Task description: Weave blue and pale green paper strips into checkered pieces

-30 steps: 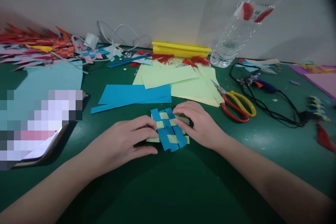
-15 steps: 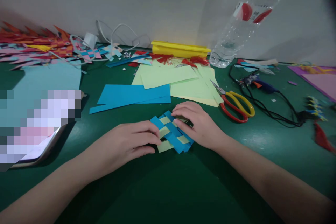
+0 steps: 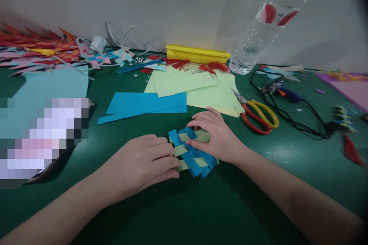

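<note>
Blue and pale green paper strips point(image 3: 193, 157), woven over and under each other, lie on the green tabletop point(image 3: 184, 210) between my hands. My left hand point(image 3: 149, 157) has its fingers closed at the left ends of the weave, by the pale green strips; the fingertips are partly hidden. From the upper right my right hand point(image 3: 214, 132) grips the weave, thumb on a blue strip and forefinger at its upper edge. Gaps show between some strips. Behind the weave is a flat blue paper sheet point(image 3: 146, 102) with a narrow blue strip along its front edge.
Pale green paper sheets point(image 3: 212, 93) lie behind my right hand. Scissors point(image 3: 258, 116) with red and yellow handles rest beside them. A clear bottle point(image 3: 253, 42) leans at the wall. At left are a blurred phone point(image 3: 54, 138) and orange folded paper point(image 3: 43, 42); black cord point(image 3: 287, 116) lies at right.
The woven strips have shifted slightly toward me and to the right. My left hand has followed downward and its fingers have curled tighter; my right thumb now lies further left across a blue strip.
</note>
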{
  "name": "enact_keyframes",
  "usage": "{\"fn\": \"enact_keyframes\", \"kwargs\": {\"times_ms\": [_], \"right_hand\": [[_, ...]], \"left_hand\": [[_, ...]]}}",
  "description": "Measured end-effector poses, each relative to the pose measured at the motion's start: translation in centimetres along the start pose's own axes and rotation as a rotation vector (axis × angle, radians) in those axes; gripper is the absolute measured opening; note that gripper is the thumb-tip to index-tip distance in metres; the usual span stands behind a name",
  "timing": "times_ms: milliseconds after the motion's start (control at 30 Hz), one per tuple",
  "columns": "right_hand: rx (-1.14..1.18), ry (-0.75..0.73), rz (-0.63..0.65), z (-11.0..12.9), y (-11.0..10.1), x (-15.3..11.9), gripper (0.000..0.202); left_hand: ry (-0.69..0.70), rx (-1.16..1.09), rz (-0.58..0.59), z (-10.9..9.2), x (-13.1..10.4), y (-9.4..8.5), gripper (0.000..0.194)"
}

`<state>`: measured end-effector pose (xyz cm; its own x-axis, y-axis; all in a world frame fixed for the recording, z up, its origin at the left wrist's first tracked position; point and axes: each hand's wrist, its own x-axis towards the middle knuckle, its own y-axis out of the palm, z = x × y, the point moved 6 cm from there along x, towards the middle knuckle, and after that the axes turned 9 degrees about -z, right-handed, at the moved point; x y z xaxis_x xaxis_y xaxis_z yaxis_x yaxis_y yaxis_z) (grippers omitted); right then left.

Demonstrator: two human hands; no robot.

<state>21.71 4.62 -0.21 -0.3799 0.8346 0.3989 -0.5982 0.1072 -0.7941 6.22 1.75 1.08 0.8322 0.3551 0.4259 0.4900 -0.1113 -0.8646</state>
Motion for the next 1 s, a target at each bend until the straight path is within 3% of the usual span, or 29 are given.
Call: {"fn": "enact_keyframes", "kwargs": {"times_ms": [233, 533, 600, 767, 867, 1000], "right_hand": [[-0.064, 0.057, -0.018, -0.3, -0.2, -0.2, 0.034], [-0.103, 0.123, -0.086, 0.2, -0.2, -0.5, 0.025], [-0.086, 0.154, -0.076, 0.2, -0.1, -0.6, 0.027], [-0.051, 0.191, -0.056, 0.1, 0.0, -0.7, 0.025], [-0.013, 0.194, -0.053, 0.0, -0.1, -0.7, 0.022], [0.042, 0.179, -0.047, 0.2, -0.3, -0.6, 0.021]], "left_hand": [[-0.031, 0.063, -0.048, 0.4, -0.3, -0.3, 0.009], [-0.184, 0.127, -0.196, 1.6, -0.2, -1.9, 0.007], [-0.193, 0.103, -0.179, 1.8, -0.3, -1.9, 0.008], [-0.254, 0.004, -0.030, 2.9, -0.7, -1.0, 0.034], [-0.333, -0.091, 0.073, 3.7, -1.2, -0.6, 0.038], [-0.382, -0.130, 0.126, 4.1, -1.3, -0.8, 0.035]]}}
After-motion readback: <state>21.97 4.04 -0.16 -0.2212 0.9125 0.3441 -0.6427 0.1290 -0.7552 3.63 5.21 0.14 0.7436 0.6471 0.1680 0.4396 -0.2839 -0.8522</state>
